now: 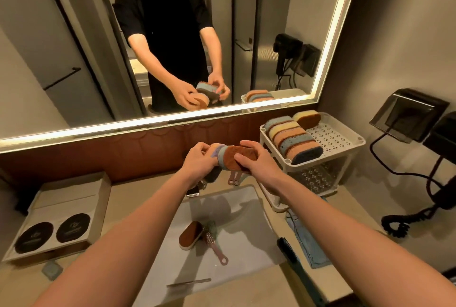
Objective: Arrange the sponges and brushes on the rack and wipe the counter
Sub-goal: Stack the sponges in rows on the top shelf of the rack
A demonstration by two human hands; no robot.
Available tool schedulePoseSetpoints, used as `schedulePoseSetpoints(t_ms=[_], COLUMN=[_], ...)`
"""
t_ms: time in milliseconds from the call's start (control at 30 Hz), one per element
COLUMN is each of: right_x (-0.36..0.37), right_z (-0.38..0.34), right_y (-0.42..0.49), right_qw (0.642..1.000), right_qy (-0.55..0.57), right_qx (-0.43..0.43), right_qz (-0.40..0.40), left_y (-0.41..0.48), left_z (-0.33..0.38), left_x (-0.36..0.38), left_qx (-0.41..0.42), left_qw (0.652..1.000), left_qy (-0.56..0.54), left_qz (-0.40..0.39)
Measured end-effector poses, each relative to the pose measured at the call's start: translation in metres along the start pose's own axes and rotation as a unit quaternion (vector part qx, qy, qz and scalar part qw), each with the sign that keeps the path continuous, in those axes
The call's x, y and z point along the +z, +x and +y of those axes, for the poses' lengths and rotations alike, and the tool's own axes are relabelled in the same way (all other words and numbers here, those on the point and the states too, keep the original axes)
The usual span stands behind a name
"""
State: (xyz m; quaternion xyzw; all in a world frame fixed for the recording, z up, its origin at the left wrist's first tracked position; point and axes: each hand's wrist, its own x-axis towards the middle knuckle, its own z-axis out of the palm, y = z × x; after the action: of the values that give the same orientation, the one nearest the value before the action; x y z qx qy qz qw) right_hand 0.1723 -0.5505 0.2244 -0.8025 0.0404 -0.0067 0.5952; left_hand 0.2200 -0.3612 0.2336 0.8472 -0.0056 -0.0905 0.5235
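Where the desk [133,198] meets the sink [246,232], one dark brush [292,257] lies along the rim. One loose sponge [191,235] and one pink brush [214,242] lie in the basin, open room around them. Beyond, left hand [197,160] and right hand [259,162] clamp two held sponges [234,158]. Six racked sponges [293,139] fill the rack's [357,139] left half. Two round labels [72,227] are unreadable.

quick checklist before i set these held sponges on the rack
1. Left hand grips the oval scrub sponges: ok.
2. Right hand grips them too: ok.
3. Bare space on the white perforated rack, top tier: ok.
4. Number of sponges held: cannot tell.
5. Sink emptied: not ok, a brown oval sponge and a pink-handled brush lie in it.
6. Blue cloth on the counter for wiping: ok.
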Motion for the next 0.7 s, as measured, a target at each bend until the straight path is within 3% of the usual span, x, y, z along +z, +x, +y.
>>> schedulePoseSetpoints(t_ms=[233,433,600,700], right_x=[-0.062,-0.125,-0.178,-0.202], right_z=[-0.018,-0.026,-0.008,0.003], right_y=[0.010,0.018,0.030,0.040], right_qw=[0.995,0.994,0.992,0.988], right_qy=[-0.082,-0.077,-0.079,-0.077], right_qx=[-0.047,-0.062,-0.059,-0.062], right_qz=[0.022,0.049,0.082,0.117], left_y=[0.018,0.033,0.051,0.067], left_z=[0.047,0.089,0.130,0.149], left_x=[0.029,0.068,0.108,0.134], left_qx=[0.076,0.140,0.228,0.239], left_qw=[0.997,0.987,0.965,0.959], left_qy=[0.028,0.071,0.132,0.154], left_qz=[0.011,0.040,0.008,0.002])
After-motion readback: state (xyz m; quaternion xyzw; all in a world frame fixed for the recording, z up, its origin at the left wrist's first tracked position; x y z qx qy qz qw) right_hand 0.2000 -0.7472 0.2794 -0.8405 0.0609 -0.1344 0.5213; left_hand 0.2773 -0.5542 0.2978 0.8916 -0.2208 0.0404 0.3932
